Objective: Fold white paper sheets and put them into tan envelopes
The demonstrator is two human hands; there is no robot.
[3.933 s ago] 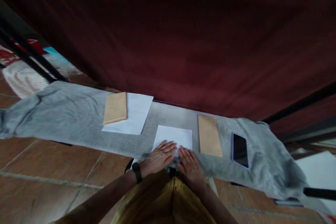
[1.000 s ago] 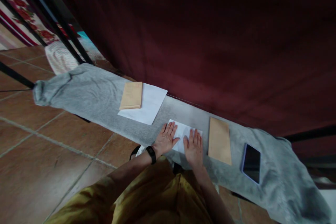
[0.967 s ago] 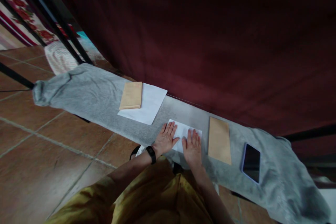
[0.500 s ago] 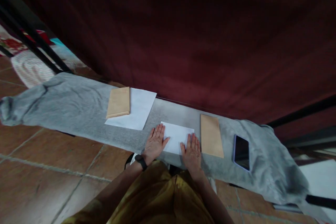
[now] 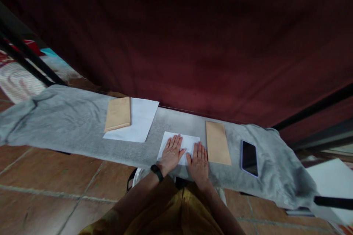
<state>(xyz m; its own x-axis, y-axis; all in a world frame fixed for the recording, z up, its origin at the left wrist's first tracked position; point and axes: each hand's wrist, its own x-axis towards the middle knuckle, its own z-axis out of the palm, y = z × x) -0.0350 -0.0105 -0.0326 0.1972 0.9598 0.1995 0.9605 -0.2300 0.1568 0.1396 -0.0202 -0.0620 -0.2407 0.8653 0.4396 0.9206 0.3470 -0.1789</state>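
A folded white paper (image 5: 185, 140) lies on a grey cloth (image 5: 68, 117) that covers a narrow table. My left hand (image 5: 171, 152) rests flat on the paper's left half, fingers stretched out. My right hand (image 5: 198, 158) lies flat on its right half, fingers together and straight. Neither hand holds anything. A black band (image 5: 157, 172) sits on my left wrist. Just right of the paper lies a brown envelope (image 5: 217, 142).
A second brown envelope (image 5: 118, 114) lies on a larger white sheet (image 5: 139, 121) to the left. A dark phone (image 5: 249, 152) lies at the right. A dark red curtain (image 5: 193, 36) hangs behind the table. Terracotta floor tiles (image 5: 55, 176) spread below.
My left hand has slid from the paper's left edge onto the paper. The right hand stays flat on it. The camera has shifted slightly.
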